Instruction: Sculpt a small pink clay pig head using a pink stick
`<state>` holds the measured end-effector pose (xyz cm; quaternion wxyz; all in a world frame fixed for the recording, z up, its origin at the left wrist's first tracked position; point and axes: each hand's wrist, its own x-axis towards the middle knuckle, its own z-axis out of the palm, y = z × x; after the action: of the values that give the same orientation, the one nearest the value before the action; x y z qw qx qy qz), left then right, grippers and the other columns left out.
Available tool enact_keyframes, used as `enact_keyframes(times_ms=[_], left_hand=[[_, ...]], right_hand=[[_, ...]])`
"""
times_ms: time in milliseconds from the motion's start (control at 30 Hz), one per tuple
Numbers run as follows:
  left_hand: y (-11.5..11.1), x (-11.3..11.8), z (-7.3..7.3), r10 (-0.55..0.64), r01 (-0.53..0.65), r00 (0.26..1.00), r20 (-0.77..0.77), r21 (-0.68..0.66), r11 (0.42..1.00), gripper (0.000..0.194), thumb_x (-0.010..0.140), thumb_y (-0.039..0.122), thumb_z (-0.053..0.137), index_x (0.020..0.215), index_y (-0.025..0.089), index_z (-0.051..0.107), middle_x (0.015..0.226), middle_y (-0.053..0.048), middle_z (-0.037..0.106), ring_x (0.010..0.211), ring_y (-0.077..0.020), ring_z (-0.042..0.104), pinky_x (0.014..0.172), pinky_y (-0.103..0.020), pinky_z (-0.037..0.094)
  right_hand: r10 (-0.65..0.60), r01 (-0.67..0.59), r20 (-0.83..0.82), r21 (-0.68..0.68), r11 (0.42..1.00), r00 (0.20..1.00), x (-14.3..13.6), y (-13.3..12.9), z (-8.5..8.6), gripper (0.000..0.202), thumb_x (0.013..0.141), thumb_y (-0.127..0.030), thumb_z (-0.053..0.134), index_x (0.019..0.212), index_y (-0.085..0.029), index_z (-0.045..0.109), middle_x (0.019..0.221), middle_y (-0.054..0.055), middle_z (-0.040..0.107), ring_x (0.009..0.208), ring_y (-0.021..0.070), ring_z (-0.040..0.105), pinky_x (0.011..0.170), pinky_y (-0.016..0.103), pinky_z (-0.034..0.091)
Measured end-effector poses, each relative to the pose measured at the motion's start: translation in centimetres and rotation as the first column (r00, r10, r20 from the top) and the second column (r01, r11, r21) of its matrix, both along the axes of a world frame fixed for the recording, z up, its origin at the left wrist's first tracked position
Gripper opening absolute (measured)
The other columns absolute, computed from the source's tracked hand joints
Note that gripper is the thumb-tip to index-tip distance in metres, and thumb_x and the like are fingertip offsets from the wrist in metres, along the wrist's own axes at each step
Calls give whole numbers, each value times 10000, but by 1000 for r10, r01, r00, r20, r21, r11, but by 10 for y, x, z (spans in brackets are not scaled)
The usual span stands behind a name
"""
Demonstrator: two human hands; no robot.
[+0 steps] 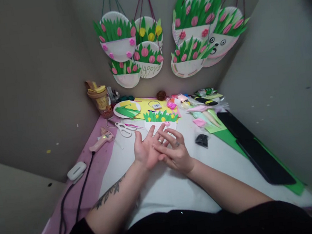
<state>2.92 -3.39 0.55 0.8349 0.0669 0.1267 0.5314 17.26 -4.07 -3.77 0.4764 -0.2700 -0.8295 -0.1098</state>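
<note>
My left hand (146,151) is turned palm up above the white table cover, its fingers stretched out and apart, with nothing seen in it. Over that palm, my right hand (176,151) is loosely bent with its fingers apart. Its fingertips touch the left palm and fingers, and I can make out no object between them. Just beyond both hands lies a half paper plate basket (153,125) with green paper grass, yellow paper tulips and a small pink piece. The hands partly hide its lower edge.
White-handled scissors (123,128), a pink glue gun (102,139) with its cord and a plate of green paper strips (128,109) are at left. A small black packet (201,140), a pink piece (199,122) and a long black board (253,143) are at right. Finished plate baskets (120,49) hang behind.
</note>
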Motion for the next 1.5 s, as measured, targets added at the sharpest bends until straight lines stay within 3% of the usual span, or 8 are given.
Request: enact_keyframes(times_ms=[433, 600, 767, 933, 1067, 1233, 1400, 1500], left_hand=[[-2, 1, 4, -19, 19, 1000, -9, 15, 1000, 752, 885, 710, 216, 1441, 213, 323, 1459, -163, 458, 1215, -283, 546, 864, -416, 500], [-1, 0, 2, -11, 11, 1000, -5, 19, 1000, 769, 882, 711, 232, 1443, 194, 327, 1456, -173, 460, 1217, -285, 549, 895, -425, 495], [0, -1, 2, -18, 18, 1000, -16, -1, 1000, 757, 888, 705, 223, 1445, 202, 323, 1477, -165, 436, 1280, -291, 504, 927, -453, 488], [0, -2, 2, -9, 9, 1000, -17, 0, 1000, 742, 886, 706, 233, 1414, 201, 366, 1468, -162, 449, 1265, -288, 520, 903, -436, 506], [1, -2, 2, 4, -4, 999, -35, -17, 1000, 735, 898, 690, 228, 1414, 181, 351, 1462, -176, 450, 1273, -298, 515, 907, -448, 505], [1, -3, 2, -7, 7, 1000, -26, -1, 1000, 738, 891, 702, 223, 1399, 188, 372, 1449, -165, 468, 1246, -294, 538, 868, -414, 526], [2, -3, 2, 16, -17, 999, -33, -31, 999, 728, 900, 685, 231, 1410, 180, 351, 1453, -180, 458, 1261, -302, 522, 888, -448, 516], [2, -2, 2, -1, 0, 999, -34, -26, 1000, 738, 894, 695, 228, 1403, 179, 366, 1436, -174, 480, 1239, -295, 534, 861, -425, 524]], right_hand=[[121, -126, -81, -58, 990, 989, -3, 0, -1, 336, 908, -476, 490, 1101, -306, 706, 1371, 47, 533, 1269, 294, 401, 1022, 507, 420], [29, -30, -28, -29, 999, 999, -1, 1, -5, 332, 879, -426, 563, 1164, -302, 680, 1439, 47, 481, 1306, 305, 367, 1044, 500, 384], [79, -79, 61, 5, 997, 995, -1, 0, -5, 387, 849, -472, 596, 1202, -324, 649, 1421, 33, 513, 1314, 292, 362, 1022, 481, 394], [-32, 30, 48, 38, 999, 998, -2, 0, -3, 330, 882, -416, 556, 1171, -305, 669, 1385, 46, 548, 1309, 298, 364, 1000, 481, 409], [34, -38, 59, 61, 997, 998, -4, -2, -1, 329, 885, -442, 538, 1162, -318, 666, 1361, 37, 569, 1278, 282, 400, 972, 469, 431], [-23, 22, 7, 72, 997, 1000, -7, -2, 2, 302, 895, -385, 537, 1126, -261, 687, 1373, 81, 545, 1277, 296, 394, 983, 479, 421], [62, -65, 34, 82, 994, 997, -9, -4, 3, 308, 888, -401, 547, 1121, -257, 686, 1354, 82, 552, 1252, 288, 414, 975, 467, 427], [13, -13, 1, 54, 998, 1000, -10, -3, 3, 304, 902, -370, 524, 1130, -242, 678, 1334, 109, 556, 1266, 304, 397, 979, 496, 422]])
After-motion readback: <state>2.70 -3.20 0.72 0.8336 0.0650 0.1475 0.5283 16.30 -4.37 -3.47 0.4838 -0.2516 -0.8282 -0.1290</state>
